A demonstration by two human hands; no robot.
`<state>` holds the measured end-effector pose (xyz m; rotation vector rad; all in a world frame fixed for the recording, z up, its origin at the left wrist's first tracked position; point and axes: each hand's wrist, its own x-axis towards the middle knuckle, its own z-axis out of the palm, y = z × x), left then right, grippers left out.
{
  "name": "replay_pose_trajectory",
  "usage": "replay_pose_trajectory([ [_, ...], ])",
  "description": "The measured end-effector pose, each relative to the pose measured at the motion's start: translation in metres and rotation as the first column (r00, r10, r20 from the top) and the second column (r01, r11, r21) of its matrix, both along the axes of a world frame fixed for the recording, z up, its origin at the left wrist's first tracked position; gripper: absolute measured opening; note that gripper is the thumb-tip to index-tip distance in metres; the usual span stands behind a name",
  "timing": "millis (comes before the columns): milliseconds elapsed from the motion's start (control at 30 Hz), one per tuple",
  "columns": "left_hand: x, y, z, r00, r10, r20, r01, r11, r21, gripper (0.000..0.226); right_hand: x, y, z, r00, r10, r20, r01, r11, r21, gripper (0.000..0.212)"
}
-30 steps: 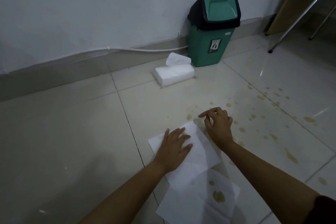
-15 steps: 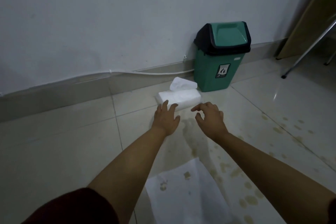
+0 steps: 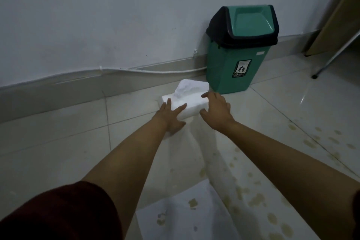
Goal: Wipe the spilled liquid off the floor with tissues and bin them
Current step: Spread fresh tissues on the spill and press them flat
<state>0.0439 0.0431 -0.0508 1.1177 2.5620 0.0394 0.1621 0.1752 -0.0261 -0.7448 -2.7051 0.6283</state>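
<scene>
Resting open on the tissue pack (image 3: 191, 101), both hands (image 3: 171, 116) (image 3: 216, 110) are grasping nothing; spill spots (image 3: 257, 198) are dotting the tiled floor (image 3: 58, 142) beside a green bin (image 3: 239, 48), its label unreadable.

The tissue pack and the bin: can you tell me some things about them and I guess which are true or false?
1. The bin is green with a dark lid. True.
2. Both hands, left and right, are at the tissue pack. True.
3. The tissue pack is inside the bin. False: it lies on the floor beside the bin.
4. The floor is all clean. False: brown spots dot it.
5. A stained tissue lies on the floor. True.
</scene>
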Motion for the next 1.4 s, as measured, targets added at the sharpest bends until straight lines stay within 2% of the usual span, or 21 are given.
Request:
replay_pose_trajectory([
  [200,0.000,-0.001,-0.003,0.999,-0.034,-0.024,0.035,0.999,0.010,0.075,-0.035,0.002,0.007,1.000,0.015,-0.003,-0.015,0.999,0.047,0.067],
  [333,0.002,-0.003,-0.005,0.999,-0.033,0.006,0.033,0.999,0.032,0.079,-0.062,0.004,0.027,0.987,0.130,0.096,-0.143,0.980,0.138,0.081],
  [400,0.001,-0.004,-0.004,0.999,-0.043,0.012,0.043,0.999,0.033,0.079,-0.070,0.003,0.036,0.979,0.133,0.154,-0.171,0.947,0.271,0.067],
  [467,0.001,-0.003,-0.002,0.999,-0.049,0.002,0.049,0.999,0.017,0.080,-0.074,0.001,0.043,0.975,0.101,0.197,-0.180,0.879,0.440,0.039],
  [533,0.002,-0.002,-0.001,0.999,-0.046,-0.006,0.046,0.999,0.000,0.082,-0.074,0.000,0.048,0.990,0.061,0.128,-0.119,0.851,0.511,0.026],
  [667,0.003,-0.003,-0.005,0.999,-0.039,0.000,0.039,0.999,0.013,0.086,-0.067,0.000,0.056,0.998,0.042,-0.048,-0.013,0.872,0.489,0.025],
  [733,0.004,-0.004,-0.007,0.999,-0.041,0.003,0.041,0.999,0.013,0.089,-0.067,-0.001,0.065,0.978,0.002,-0.210,0.083,0.914,0.398,0.025],
  [800,0.003,-0.004,-0.008,0.999,-0.041,0.005,0.041,0.999,0.019,0.090,-0.071,0.000,0.084,0.911,-0.057,-0.408,0.162,0.960,0.228,0.025],
  [867,0.003,-0.005,-0.009,0.999,-0.044,0.005,0.044,0.999,0.017,0.089,-0.073,0.005,0.101,0.893,-0.018,-0.449,0.089,0.986,0.138,0.025],
  [967,0.004,-0.004,-0.006,0.999,-0.042,0.006,0.042,0.999,0.004,0.086,-0.067,0.010,0.110,0.964,0.086,-0.250,-0.086,0.996,0.009,0.024],
  [1067,0.004,-0.002,0.000,0.999,-0.029,0.024,0.030,1.000,-0.002,0.083,-0.058,0.014,0.092,0.990,0.071,-0.119,-0.097,0.969,-0.226,0.018],
  [1100,0.004,-0.001,0.002,0.999,-0.028,0.030,0.028,1.000,-0.004,0.083,-0.056,0.015,0.085,0.991,0.069,-0.114,-0.094,0.969,-0.227,0.021],
  [1167,0.004,-0.001,0.003,0.999,-0.033,0.032,0.033,0.999,-0.008,0.083,-0.054,0.015,0.076,0.991,0.124,-0.050,-0.128,0.987,-0.093,0.037],
  [1267,0.003,-0.003,0.001,0.999,-0.029,0.029,0.029,1.000,0.005,0.085,-0.056,0.008,0.068,0.957,0.217,0.193,-0.242,0.964,0.113,0.082],
  [1300,0.003,-0.003,-0.001,0.999,-0.028,0.027,0.027,1.000,0.010,0.085,-0.057,0.006,0.064,0.941,0.224,0.254,-0.274,0.944,0.182,0.088],
  [1333,0.003,-0.003,-0.001,0.999,-0.027,0.025,0.027,1.000,0.012,0.084,-0.058,0.005,0.061,0.928,0.222,0.300,-0.303,0.918,0.256,0.087],
  [1400,0.003,-0.003,-0.002,0.999,-0.025,0.029,0.025,1.000,0.014,0.083,-0.061,0.001,0.052,0.909,0.196,0.368,-0.333,0.873,0.358,0.071],
])
